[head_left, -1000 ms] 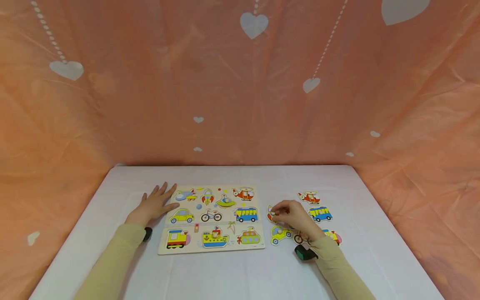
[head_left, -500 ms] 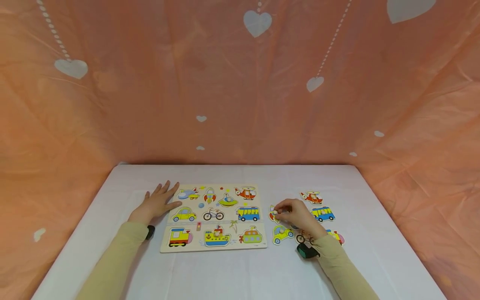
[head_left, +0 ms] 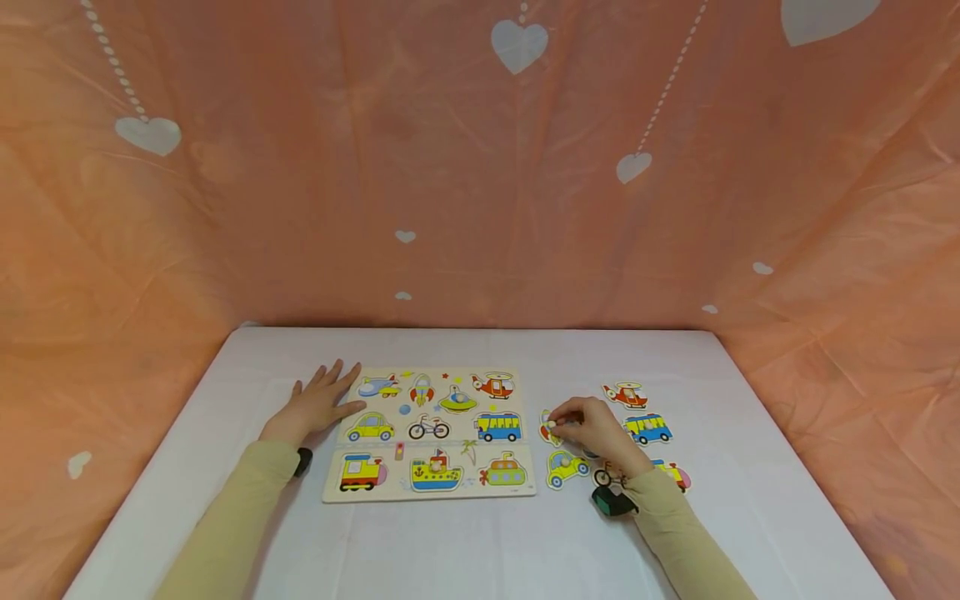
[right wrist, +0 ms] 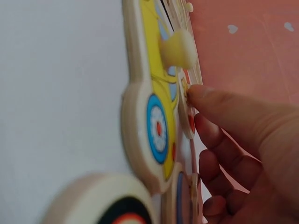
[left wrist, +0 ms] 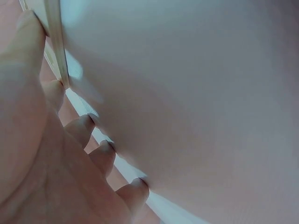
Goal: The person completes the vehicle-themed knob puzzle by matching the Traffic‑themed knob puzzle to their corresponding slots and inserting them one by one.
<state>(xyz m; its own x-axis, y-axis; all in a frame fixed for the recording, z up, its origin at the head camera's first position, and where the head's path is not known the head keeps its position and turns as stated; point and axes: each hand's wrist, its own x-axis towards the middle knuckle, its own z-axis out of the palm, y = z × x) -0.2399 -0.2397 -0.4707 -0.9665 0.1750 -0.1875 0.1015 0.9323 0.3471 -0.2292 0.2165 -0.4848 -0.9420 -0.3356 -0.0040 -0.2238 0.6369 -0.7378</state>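
My right hand (head_left: 596, 429) pinches the knob of a small rocket puzzle piece (head_left: 545, 423) beside the board's right edge, with thumb and forefinger. In the right wrist view that rocket piece (right wrist: 188, 122) is partly hidden behind a yellow car piece (right wrist: 159, 84), whose round knob stands out. With fingers spread, my left hand (head_left: 311, 407) rests at the left edge of a wooden puzzle board (head_left: 397, 495); its thumb touches the board in the left wrist view. A ship piece (head_left: 437, 473) and a flying saucer piece (head_left: 457, 402), both knobbed, sit in the board.
Right of the board lie more loose pieces on the white tabletop (head_left: 420, 550): a helicopter (head_left: 626, 395), a bus (head_left: 648, 427), a bicycle (head_left: 606, 475) and a train (head_left: 678, 475). My right wrist and forearm partly cover some. An orange curtain (head_left: 465, 200) with hearts hangs behind.
The right thumb and forefinger have drawn closer together at the rocket piece's knob. My left hand stays at the board. The head view has shifted slightly.
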